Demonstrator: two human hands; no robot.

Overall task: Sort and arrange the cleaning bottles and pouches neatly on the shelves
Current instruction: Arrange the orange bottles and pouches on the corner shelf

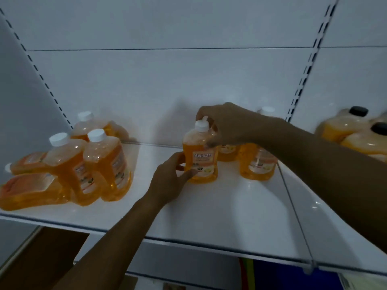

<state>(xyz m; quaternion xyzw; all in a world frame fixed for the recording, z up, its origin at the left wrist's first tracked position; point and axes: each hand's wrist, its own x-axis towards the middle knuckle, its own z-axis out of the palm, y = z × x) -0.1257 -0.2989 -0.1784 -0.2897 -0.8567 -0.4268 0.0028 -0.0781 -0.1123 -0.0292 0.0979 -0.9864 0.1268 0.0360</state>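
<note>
An orange cleaning bottle (200,158) with a white cap stands upright in the middle of the white shelf (230,210). My left hand (169,178) grips its lower left side. My right hand (224,124) holds its neck and cap from above. Two more orange bottles (257,164) stand just behind and to its right, partly hidden by my right arm. On the left, several orange bottles (104,164) stand close together, beside orange pouches (29,189) lying flat.
Large orange jugs with black caps (360,130) sit on the neighbouring shelf section at the right, past a divider seam (293,201). A white back panel rises behind. Below the shelf edge are a brown surface and blue items.
</note>
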